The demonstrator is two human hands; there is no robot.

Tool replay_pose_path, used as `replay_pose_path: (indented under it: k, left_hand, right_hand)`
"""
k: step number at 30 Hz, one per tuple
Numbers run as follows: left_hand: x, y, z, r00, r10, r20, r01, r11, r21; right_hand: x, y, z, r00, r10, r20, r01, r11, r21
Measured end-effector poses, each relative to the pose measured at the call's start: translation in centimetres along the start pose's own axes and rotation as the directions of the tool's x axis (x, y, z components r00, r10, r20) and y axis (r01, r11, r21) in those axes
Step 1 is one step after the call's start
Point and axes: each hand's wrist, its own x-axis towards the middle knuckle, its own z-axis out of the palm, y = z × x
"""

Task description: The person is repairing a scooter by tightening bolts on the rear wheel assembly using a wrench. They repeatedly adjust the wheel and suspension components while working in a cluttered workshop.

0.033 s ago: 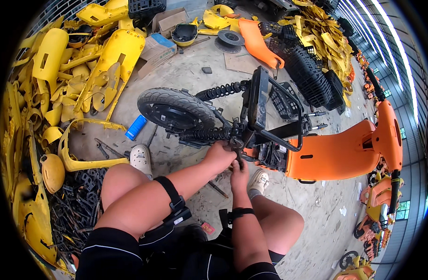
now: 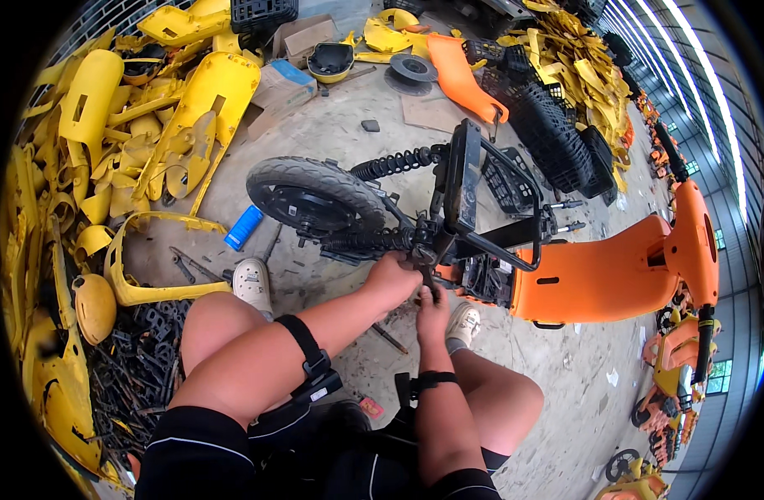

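A scooter stands partly stripped, its black rear frame (image 2: 461, 187) bare and its orange front shell (image 2: 594, 267) still on. Low by the rear shock absorber (image 2: 365, 240), my right hand (image 2: 433, 315) is closed round the handle of a dark metal wrench (image 2: 429, 271). The wrench head sits against the frame near the shock's end; the fastener there is hidden. My left hand (image 2: 390, 282) is closed beside the wrench head, fingers curled behind it, and what they grip is hidden. The rear wheel (image 2: 315, 196) lies beyond my left hand.
Yellow plastic panels (image 2: 219, 100) are heaped at the left, above a pile of black metal parts (image 2: 144, 358). A blue can-like object (image 2: 244, 228) and loose tools (image 2: 190, 265) lie near my left shoe. Black crates (image 2: 553, 125) and an orange panel (image 2: 461, 75) lie behind the scooter.
My right hand and the wrench handle have shifted slightly to the right. My left hand stays almost in place by the wrench head.
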Motion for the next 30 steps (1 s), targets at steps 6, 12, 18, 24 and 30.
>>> replay_pose_path:
  k: [6, 12, 18, 24, 30]
  left_hand:
    - [0.2, 0.4, -1.6, 0.952, 0.031, -0.306, 0.042, 0.972, 0.230]
    - [4.3, 0.9, -4.8, 0.894, 0.408, -0.184, -0.298, 0.849, 0.436]
    - [7.6, 2.1, -5.7, 0.988, 0.156, 0.016, -0.155, 0.959, 0.239]
    - [8.8, 3.7, -3.6, 0.991, -0.052, 0.120, 0.002, 0.922, 0.386]
    - [9.5, 4.7, -2.7, 0.974, -0.223, 0.031, 0.204, 0.932, 0.300]
  right_hand:
    - [1.3, -6.0, -4.5, 0.996, 0.006, -0.090, -0.011, 0.998, -0.057]
    - [-0.6, -12.1, -5.9, 0.988, 0.005, -0.152, -0.010, 0.999, -0.036]
    - [-1.0, -13.8, -5.0, 0.925, 0.095, -0.369, 0.091, 0.886, 0.456]
    - [-0.8, -15.4, -5.0, 0.879, 0.316, -0.356, 0.034, 0.704, 0.709]
    - [-0.7, -16.6, -5.2, 0.886, 0.385, -0.258, 0.032, 0.504, 0.863]
